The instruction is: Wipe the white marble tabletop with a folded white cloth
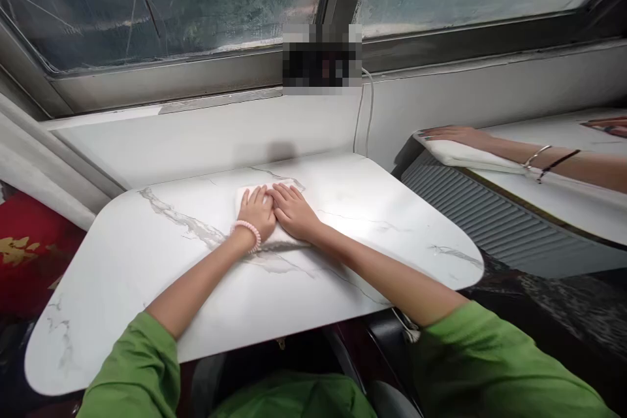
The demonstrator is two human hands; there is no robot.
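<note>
A folded white cloth (245, 194) lies on the white marble table (147, 255), near its far middle. My left hand (257, 210) rests flat on the cloth with fingers stretched out; a pink bead bracelet (247, 230) circles that wrist. Beside it, touching, my right hand (292, 210) also lies flat on the cloth, fingers extended toward the window. Both hands cover most of the cloth. My sleeves are green.
Another person's hand (453, 135) presses flat on a white cloth (470, 158) on the neighbouring table (553, 199) at right, bracelets on the wrist. A window (171, 0) and sill run along the back. A white cable (365, 111) hangs down. Red fabric (24, 248) lies at left.
</note>
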